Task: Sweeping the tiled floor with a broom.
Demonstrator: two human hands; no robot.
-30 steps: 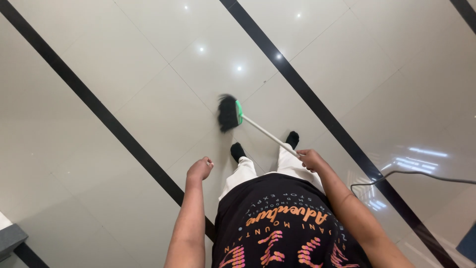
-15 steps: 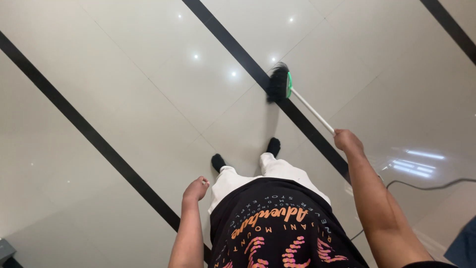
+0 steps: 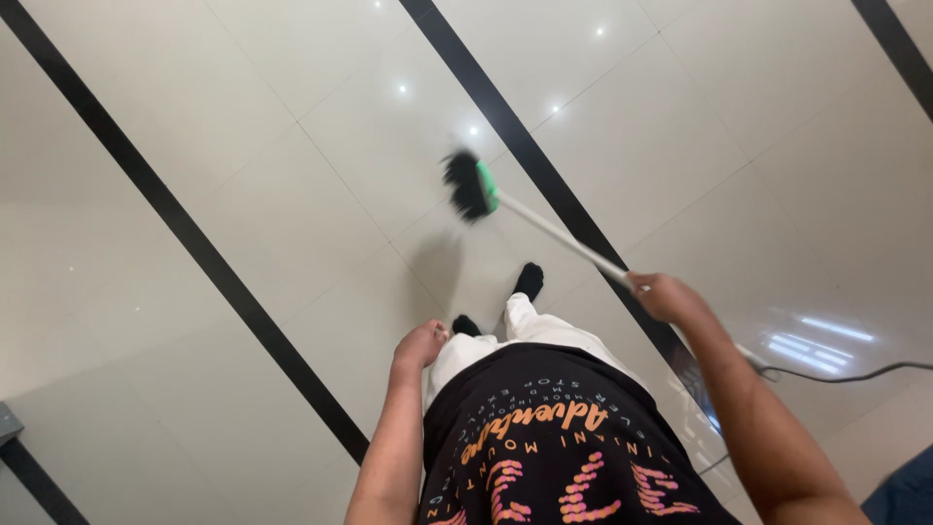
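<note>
Your broom with black bristles, a green head and a pale, thin handle [image 3: 478, 187] sits out ahead of you on the glossy cream tiled floor [image 3: 292, 126], its bristle end blurred and resting just left of a black inlay stripe [image 3: 505, 126] that runs diagonally across the tiles. The handle slants down and to the right from the green head, crossing over that stripe, and ends in your right hand [image 3: 663, 295], which is wrapped closed around the handle's upper end, arm stretched forward from the lower right corner. Your left hand [image 3: 420, 343] holds nothing; it hangs beside your hip with the fingers loosely curled into a soft fist, well apart from the broom. Between the two arms you see your black T-shirt with orange and white print [image 3: 544, 437], off-white trousers [image 3: 505, 335] below it, and two black-socked feet [image 3: 528, 280] planted on the tiles just below the broom head, one ahead of the other. A second black stripe [image 3: 185, 233] crosses the floor to your left, parallel to the first. At the right edge, a thin dark cable [image 3: 846, 374] trails over the tiles near your right forearm, beside bright streaks of reflected light. Small points of ceiling light glint on the floor above the broom.
</note>
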